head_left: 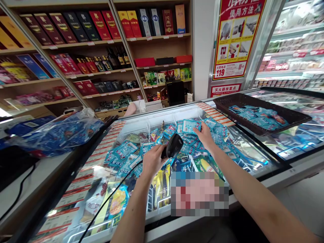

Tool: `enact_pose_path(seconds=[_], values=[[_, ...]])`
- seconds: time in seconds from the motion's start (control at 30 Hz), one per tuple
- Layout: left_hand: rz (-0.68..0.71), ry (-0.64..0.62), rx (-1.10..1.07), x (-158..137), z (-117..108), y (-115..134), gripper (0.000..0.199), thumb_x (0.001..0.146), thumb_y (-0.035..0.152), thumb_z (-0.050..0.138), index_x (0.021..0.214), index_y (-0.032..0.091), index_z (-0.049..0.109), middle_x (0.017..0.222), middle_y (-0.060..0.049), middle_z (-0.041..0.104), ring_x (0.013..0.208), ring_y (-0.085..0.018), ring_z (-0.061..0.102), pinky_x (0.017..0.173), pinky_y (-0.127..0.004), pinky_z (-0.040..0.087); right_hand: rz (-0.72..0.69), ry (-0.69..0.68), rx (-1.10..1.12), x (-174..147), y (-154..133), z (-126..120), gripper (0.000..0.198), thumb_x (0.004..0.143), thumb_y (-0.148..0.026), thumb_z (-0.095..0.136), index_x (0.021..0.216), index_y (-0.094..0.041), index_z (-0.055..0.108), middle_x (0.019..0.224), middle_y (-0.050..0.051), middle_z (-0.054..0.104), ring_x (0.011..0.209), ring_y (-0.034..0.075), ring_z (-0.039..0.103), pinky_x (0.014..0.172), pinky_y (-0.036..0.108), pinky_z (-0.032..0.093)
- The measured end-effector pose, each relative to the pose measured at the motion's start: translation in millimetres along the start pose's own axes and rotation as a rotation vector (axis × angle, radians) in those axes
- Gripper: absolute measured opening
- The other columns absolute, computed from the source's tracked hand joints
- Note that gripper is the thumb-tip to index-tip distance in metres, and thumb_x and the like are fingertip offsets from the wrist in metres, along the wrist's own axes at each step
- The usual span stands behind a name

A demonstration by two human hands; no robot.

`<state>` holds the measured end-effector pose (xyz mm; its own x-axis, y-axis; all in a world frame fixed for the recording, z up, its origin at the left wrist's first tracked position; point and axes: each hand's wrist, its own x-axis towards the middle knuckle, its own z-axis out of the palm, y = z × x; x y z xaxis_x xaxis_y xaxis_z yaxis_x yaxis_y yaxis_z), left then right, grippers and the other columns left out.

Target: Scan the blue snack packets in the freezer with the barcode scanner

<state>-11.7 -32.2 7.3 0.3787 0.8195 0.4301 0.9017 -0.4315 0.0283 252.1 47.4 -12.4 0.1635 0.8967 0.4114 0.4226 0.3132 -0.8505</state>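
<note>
With our left hand [152,161] we are gripping a black handheld barcode scanner [174,145], fingers closed round its handle, and with our right hand [205,135] we are pinching a light-blue printed sachet [190,127] between thumb and fingers, holding it up over a loose heap of matching blue sachets [219,137] spreading across the middle of a glass-topped chest freezer [277,179]. The scanner is hovering near the raised sachet, to its lower left, and is hiding part of the heap. Its black cable [111,194] is trailing from our left hand across colourful bagged goods [118,199]. White wire baskets [164,201] are showing between our forearms, where a pixelated patch [199,194] is covering the near edge. To the right, a dark brown plastic tray [300,116] is resting on the freezer top, holding more blue sachets. To the left, a crumpled clear bag [65,131] with blue contents is lying on a counter [37,179]. Beyond, wooden shelves [157,49] are carrying gift boxes [100,24], and a red fire-extinguisher notice [225,90] is hanging beside a lit display case [298,44]
</note>
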Motion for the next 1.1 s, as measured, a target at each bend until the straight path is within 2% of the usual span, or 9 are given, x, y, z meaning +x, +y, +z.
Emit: enact_pose_path(seconds=[0.33,0.53,0.6,0.67,0.77,0.9,1.03,1.1], values=[[-0.003,-0.001,-0.014,1,-2,4,0.041,0.075,0.032,0.058,0.115,0.023,0.053,0.107,-0.007,0.064,0.098,-0.022,0.059,0.077,-0.030,0.045,0.012,0.008,-0.006,-1,-1,2,0.036,0.080,-0.038,0.047,0.112,-0.021,0.051,0.091,0.005,0.062,0.082,0.021,0.056,0.074,0.033,0.045],[-0.025,0.007,0.002,-1,2,-1,0.041,0.075,0.032,0.059,0.115,0.024,0.054,0.107,-0.007,0.064,0.098,-0.022,0.059,0.077,-0.029,0.045,-0.056,0.159,-0.040,1,-4,-7,0.051,0.082,-0.033,0.044,0.131,-0.020,0.036,0.113,0.009,0.056,0.099,0.024,0.052,0.084,0.037,0.042],[-0.038,0.017,0.015,-2,3,-4,0.040,0.074,0.032,0.060,0.113,0.024,0.054,0.108,-0.007,0.064,0.099,-0.022,0.059,0.076,-0.029,0.045,-0.088,0.220,-0.097,3,-2,-14,0.050,0.083,-0.031,0.041,0.132,-0.019,0.036,0.119,0.010,0.052,0.105,0.024,0.049,0.089,0.038,0.039],[-0.044,0.029,0.033,-3,3,-8,0.040,0.075,0.033,0.059,0.113,0.024,0.054,0.109,-0.006,0.064,0.099,-0.021,0.059,0.074,-0.028,0.045,-0.103,0.249,-0.176,5,1,-18,0.043,0.084,-0.031,0.039,0.125,-0.018,0.045,0.118,0.011,0.052,0.108,0.024,0.047,0.093,0.038,0.037],[-0.046,0.049,0.058,-4,3,-14,0.040,0.076,0.034,0.058,0.115,0.024,0.053,0.107,-0.005,0.064,0.096,-0.021,0.060,0.071,-0.027,0.044,-0.082,0.218,-0.323,4,5,-18,0.039,0.084,-0.033,0.042,0.117,-0.016,0.054,0.114,0.014,0.052,0.110,0.026,0.046,0.093,0.038,0.036],[-0.096,0.088,0.092,-6,1,-21,0.038,0.077,0.035,0.057,0.113,0.024,0.053,0.107,-0.004,0.064,0.095,-0.020,0.060,0.069,-0.026,0.042,-0.114,0.179,-0.527,-3,3,-15,0.043,0.084,-0.037,0.046,0.121,-0.015,0.054,0.126,0.018,0.043,0.118,0.030,0.037,0.096,0.043,0.032],[-0.163,0.111,0.123,-9,0,-25,0.041,0.075,0.035,0.059,0.114,0.025,0.053,0.105,-0.003,0.064,0.093,-0.020,0.060,0.066,-0.026,0.041,-0.158,0.221,-0.669,-10,-3,-14,0.040,0.088,-0.041,0.041,0.118,-0.021,0.058,0.142,0.013,0.030,0.129,0.034,0.021,0.100,0.051,0.021],[-0.190,0.124,0.128,-10,0,-27,0.042,0.075,0.036,0.059,0.114,0.026,0.053,0.104,-0.002,0.064,0.091,-0.020,0.060,0.065,-0.026,0.040,-0.207,0.170,-0.702,-11,-3,-13,0.039,0.090,-0.041,0.036,0.114,-0.022,0.060,0.140,0.010,0.036,0.129,0.032,0.023,0.103,0.052,0.015]])
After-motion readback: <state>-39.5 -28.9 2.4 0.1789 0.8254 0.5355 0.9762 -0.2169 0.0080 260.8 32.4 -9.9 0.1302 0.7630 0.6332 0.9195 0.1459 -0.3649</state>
